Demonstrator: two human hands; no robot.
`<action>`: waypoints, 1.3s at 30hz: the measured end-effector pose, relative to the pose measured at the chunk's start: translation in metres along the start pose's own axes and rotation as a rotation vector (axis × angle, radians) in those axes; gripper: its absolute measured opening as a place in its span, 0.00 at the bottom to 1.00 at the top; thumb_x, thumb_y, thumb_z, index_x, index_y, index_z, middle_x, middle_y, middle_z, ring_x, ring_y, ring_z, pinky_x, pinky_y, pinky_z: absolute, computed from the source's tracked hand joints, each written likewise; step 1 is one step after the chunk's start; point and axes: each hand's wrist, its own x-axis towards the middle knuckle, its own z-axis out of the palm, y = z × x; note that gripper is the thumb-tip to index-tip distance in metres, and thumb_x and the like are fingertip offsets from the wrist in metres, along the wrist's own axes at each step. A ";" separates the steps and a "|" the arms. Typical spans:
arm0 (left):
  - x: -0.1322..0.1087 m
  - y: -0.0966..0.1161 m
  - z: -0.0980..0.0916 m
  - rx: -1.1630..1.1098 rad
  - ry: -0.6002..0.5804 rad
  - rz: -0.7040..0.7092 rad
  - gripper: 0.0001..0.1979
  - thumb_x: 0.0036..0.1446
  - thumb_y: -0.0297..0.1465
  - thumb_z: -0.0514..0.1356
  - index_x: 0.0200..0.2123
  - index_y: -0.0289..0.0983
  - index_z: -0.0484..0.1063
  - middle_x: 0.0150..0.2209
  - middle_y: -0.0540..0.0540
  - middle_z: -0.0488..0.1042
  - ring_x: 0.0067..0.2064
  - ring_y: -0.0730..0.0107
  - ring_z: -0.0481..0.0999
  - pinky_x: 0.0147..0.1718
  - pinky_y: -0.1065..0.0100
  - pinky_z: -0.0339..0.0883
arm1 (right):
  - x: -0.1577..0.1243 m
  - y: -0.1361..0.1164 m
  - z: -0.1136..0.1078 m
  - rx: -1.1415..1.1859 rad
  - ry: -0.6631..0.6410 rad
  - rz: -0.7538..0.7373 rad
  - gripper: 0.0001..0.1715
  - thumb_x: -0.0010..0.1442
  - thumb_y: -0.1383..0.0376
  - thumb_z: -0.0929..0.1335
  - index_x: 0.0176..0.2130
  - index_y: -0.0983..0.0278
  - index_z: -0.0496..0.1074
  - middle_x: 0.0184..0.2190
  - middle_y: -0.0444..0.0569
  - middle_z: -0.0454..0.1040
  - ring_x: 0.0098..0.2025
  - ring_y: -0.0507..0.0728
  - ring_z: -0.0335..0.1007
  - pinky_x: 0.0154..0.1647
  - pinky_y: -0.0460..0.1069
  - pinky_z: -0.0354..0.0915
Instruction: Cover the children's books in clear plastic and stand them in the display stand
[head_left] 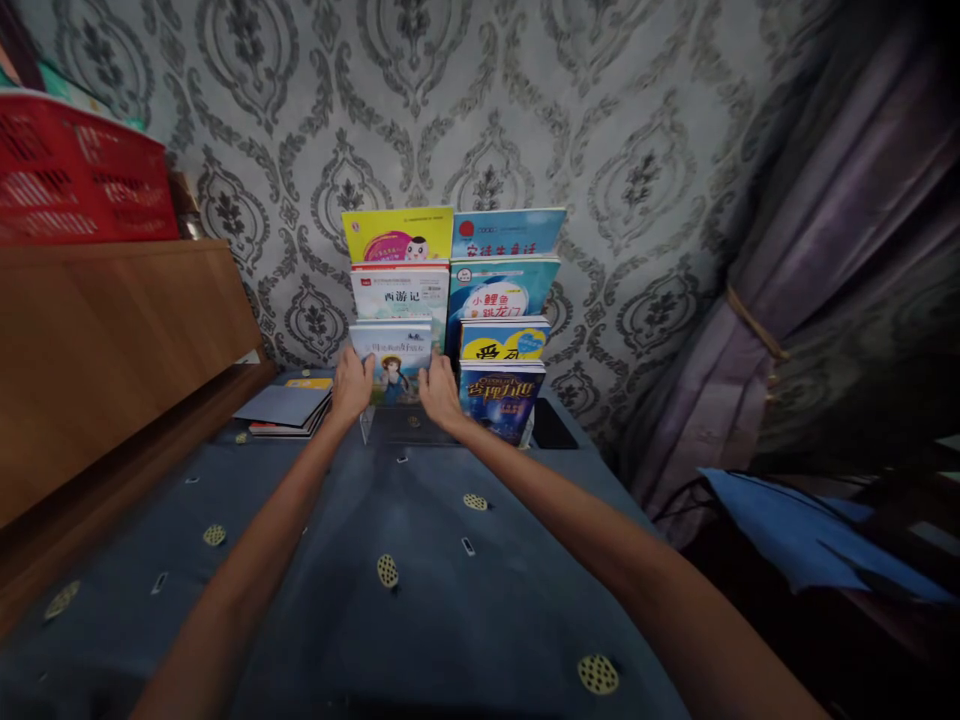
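Note:
Both my hands grip a light-blue book point(391, 362) with a girl on its cover, at the left front of a tiered book stand point(397, 425). Its left edge is in my left hand point(352, 383), the right edge in my right hand point(441, 388). Behind it, a white-and-green book point(401, 292) and a yellow book point(397, 235) stand upright in higher rows. The right column has a dark blue book point(501, 397) in front, then a yellow-and-blue book point(504, 342), a teal book point(501, 288) and a blue book point(510, 232) at the back. The fingers behind the held book are hidden.
A low pile of books point(289, 408) lies left of the stand on the dark blue patterned cloth point(427, 610). A black flat object point(555, 425) is at the right. A wooden cabinet point(120, 350) carries a red basket point(82, 175). Purple curtains point(697, 400) hang at right.

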 end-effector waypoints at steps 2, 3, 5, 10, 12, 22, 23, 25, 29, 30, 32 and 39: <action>-0.003 0.002 0.000 0.033 -0.004 -0.014 0.12 0.67 0.35 0.50 0.49 0.35 0.63 0.49 0.32 0.73 0.56 0.49 0.73 0.53 0.54 0.67 | -0.004 0.000 0.001 -0.022 -0.023 0.036 0.27 0.65 0.66 0.59 0.60 0.74 0.61 0.53 0.67 0.67 0.56 0.68 0.66 0.60 0.61 0.62; -0.004 0.002 0.001 0.050 -0.009 -0.020 0.12 0.67 0.35 0.50 0.49 0.34 0.63 0.50 0.31 0.73 0.57 0.49 0.72 0.53 0.54 0.66 | -0.005 0.000 0.001 -0.031 -0.034 0.051 0.28 0.65 0.66 0.59 0.61 0.74 0.61 0.53 0.67 0.68 0.56 0.68 0.67 0.60 0.61 0.63; -0.005 0.004 0.001 0.082 -0.023 -0.028 0.12 0.68 0.34 0.50 0.49 0.34 0.63 0.50 0.31 0.73 0.57 0.48 0.72 0.54 0.54 0.65 | -0.006 0.000 0.002 -0.046 -0.057 0.072 0.28 0.65 0.66 0.59 0.62 0.73 0.60 0.52 0.65 0.69 0.55 0.67 0.67 0.60 0.60 0.63; -0.006 0.007 0.000 0.145 -0.056 -0.037 0.11 0.69 0.34 0.48 0.46 0.35 0.64 0.49 0.33 0.73 0.56 0.51 0.72 0.53 0.56 0.65 | -0.007 -0.001 0.003 -0.076 -0.111 0.116 0.25 0.63 0.69 0.59 0.59 0.72 0.64 0.50 0.64 0.72 0.54 0.66 0.69 0.58 0.59 0.64; -0.006 0.008 0.000 0.162 -0.066 -0.039 0.10 0.69 0.34 0.48 0.46 0.35 0.65 0.49 0.33 0.74 0.55 0.51 0.73 0.53 0.57 0.65 | -0.007 -0.003 0.002 -0.087 -0.126 0.131 0.24 0.63 0.70 0.60 0.58 0.72 0.65 0.50 0.63 0.73 0.54 0.65 0.69 0.58 0.57 0.64; -0.003 0.014 0.001 0.196 -0.094 -0.066 0.11 0.69 0.32 0.48 0.47 0.34 0.66 0.48 0.32 0.74 0.54 0.52 0.74 0.52 0.58 0.65 | -0.007 -0.005 0.000 -0.103 -0.135 0.135 0.26 0.61 0.72 0.61 0.58 0.74 0.65 0.52 0.64 0.72 0.55 0.63 0.69 0.58 0.54 0.63; -0.002 0.014 0.001 0.196 -0.096 -0.067 0.11 0.69 0.32 0.48 0.47 0.33 0.66 0.48 0.32 0.74 0.54 0.51 0.74 0.52 0.58 0.65 | -0.008 -0.005 0.000 -0.101 -0.134 0.129 0.27 0.61 0.72 0.61 0.59 0.73 0.65 0.52 0.64 0.72 0.55 0.63 0.68 0.58 0.55 0.63; -0.003 0.013 0.000 0.195 -0.099 -0.067 0.11 0.69 0.32 0.48 0.47 0.33 0.66 0.48 0.31 0.74 0.54 0.51 0.73 0.51 0.57 0.66 | -0.008 -0.004 0.000 -0.097 -0.132 0.115 0.28 0.60 0.72 0.61 0.59 0.72 0.64 0.52 0.63 0.72 0.56 0.64 0.67 0.59 0.56 0.62; -0.006 0.012 -0.003 0.187 -0.103 -0.058 0.12 0.69 0.33 0.47 0.47 0.33 0.66 0.49 0.31 0.73 0.55 0.51 0.73 0.52 0.58 0.65 | -0.010 -0.001 0.000 -0.087 -0.134 0.092 0.28 0.59 0.72 0.60 0.58 0.72 0.64 0.52 0.63 0.72 0.56 0.64 0.67 0.60 0.57 0.62; -0.007 0.011 -0.003 0.184 -0.102 -0.057 0.12 0.69 0.33 0.47 0.47 0.33 0.65 0.49 0.32 0.74 0.55 0.51 0.73 0.52 0.58 0.65 | -0.010 0.000 0.000 -0.084 -0.134 0.088 0.28 0.59 0.72 0.60 0.58 0.72 0.64 0.51 0.63 0.72 0.56 0.64 0.67 0.60 0.57 0.62; -0.009 0.010 -0.004 0.176 -0.101 -0.053 0.11 0.70 0.33 0.47 0.47 0.35 0.65 0.49 0.33 0.74 0.55 0.53 0.73 0.52 0.58 0.65 | -0.011 0.001 0.001 -0.078 -0.131 0.081 0.28 0.58 0.72 0.61 0.58 0.71 0.64 0.51 0.62 0.72 0.55 0.64 0.67 0.60 0.57 0.62; -0.012 0.007 -0.006 0.152 -0.109 -0.045 0.11 0.69 0.32 0.47 0.47 0.35 0.65 0.48 0.33 0.74 0.55 0.55 0.73 0.52 0.59 0.65 | -0.014 0.001 0.002 -0.071 -0.121 0.073 0.30 0.57 0.72 0.61 0.59 0.71 0.63 0.53 0.63 0.71 0.57 0.66 0.65 0.60 0.60 0.62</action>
